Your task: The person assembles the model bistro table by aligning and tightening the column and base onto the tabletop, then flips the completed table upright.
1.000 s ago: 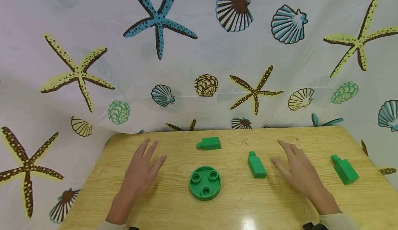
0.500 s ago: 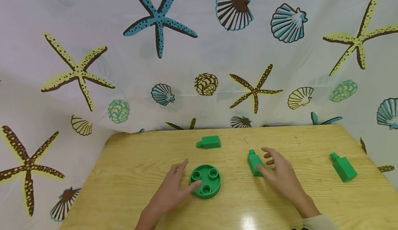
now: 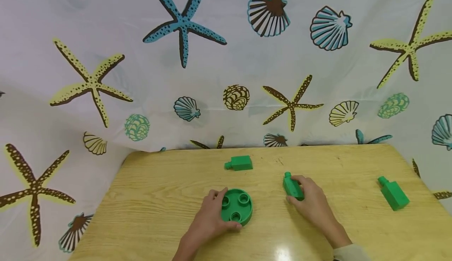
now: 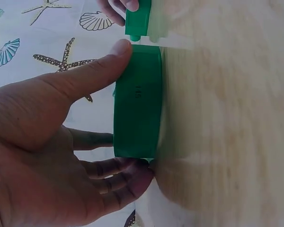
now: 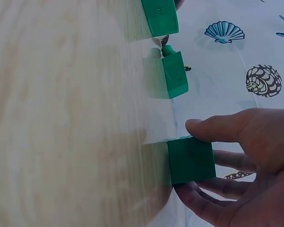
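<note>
The left hand point(image 3: 212, 216) is reaching in from the near edge, its thumb and fingers parted widely and holding opposite sides of a green round dish point(image 3: 233, 208). The right hand point(image 3: 312, 202) is bending over a green bottle-shaped block point(image 3: 291, 186), pinching it between thumb and fingers in a narrower grip. The dish is sitting on the wooden table point(image 3: 159, 186), and three round ring-like sockets are rising from its floor. It is lying just inside the left hand's grasp, apart from the right. The pinched block's neck is pointing away from the person. A second green block point(image 3: 241, 163) is lying on its side beyond the dish; a third green block point(image 3: 394, 195) is lying well to the right of the right hand.
</note>
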A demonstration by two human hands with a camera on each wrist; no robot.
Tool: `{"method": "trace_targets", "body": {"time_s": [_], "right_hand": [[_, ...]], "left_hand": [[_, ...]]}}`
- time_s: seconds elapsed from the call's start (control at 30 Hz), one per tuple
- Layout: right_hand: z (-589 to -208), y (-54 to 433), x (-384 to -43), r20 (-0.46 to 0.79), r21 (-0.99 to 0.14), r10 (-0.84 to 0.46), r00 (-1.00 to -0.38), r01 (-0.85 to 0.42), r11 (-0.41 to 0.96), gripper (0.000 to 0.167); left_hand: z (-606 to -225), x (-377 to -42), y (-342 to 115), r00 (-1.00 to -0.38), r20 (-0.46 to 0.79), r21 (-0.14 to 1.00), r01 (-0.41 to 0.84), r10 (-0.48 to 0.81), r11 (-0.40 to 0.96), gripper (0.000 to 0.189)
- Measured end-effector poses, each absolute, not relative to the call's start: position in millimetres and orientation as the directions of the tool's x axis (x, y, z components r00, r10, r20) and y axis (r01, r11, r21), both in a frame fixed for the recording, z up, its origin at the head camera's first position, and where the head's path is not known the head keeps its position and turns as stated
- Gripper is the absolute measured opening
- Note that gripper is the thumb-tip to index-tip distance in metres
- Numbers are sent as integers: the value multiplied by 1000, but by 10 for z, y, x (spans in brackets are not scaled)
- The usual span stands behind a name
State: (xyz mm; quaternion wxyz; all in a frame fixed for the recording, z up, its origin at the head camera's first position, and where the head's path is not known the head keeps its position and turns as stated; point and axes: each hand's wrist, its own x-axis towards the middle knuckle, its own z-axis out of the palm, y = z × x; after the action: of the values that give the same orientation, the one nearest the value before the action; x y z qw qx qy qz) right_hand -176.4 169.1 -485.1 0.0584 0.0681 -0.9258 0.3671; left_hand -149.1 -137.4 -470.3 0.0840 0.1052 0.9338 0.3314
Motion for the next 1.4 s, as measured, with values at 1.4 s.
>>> {"method": "trace_targets", "body": {"time_s": [1.4], "right_hand": [[-4729, 1632, -1692, 245, -933, -230, -942, -294, 210, 37]], "left_hand": [[-4858, -1633, -1626, -922, 8, 791, 243, 388, 561, 101]]}}
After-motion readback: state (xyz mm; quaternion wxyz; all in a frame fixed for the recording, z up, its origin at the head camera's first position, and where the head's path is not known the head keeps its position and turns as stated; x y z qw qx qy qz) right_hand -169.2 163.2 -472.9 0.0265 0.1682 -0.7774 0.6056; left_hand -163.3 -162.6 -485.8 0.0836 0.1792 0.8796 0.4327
